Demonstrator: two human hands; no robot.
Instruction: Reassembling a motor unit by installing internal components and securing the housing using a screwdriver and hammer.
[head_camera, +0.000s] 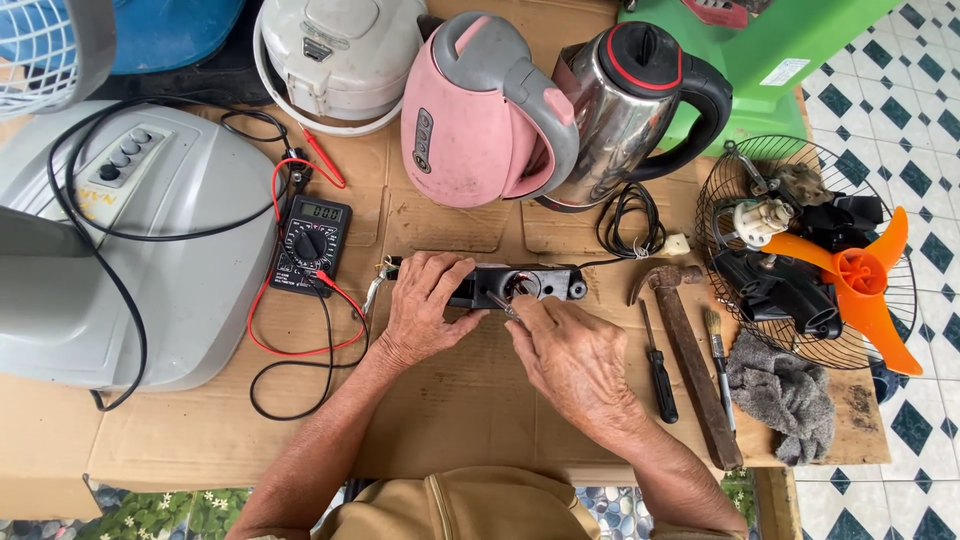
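black part (540, 284) mid-table, l hand (425, 305) gripping, hammer (690, 350) near

Bare forearms, tan collared shirt (470, 505)

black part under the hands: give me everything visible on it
The black part is a long, narrow dark housing, plastic by its look, lying flat and crosswise on the cardboard in front of the pink kettle. Its top is open, showing a round recess with reddish, copper-like bits inside. The left hand covers and pins its left end; the right hand holds a thin metal tool with its tip at the recess. A black cord runs off near its right end.
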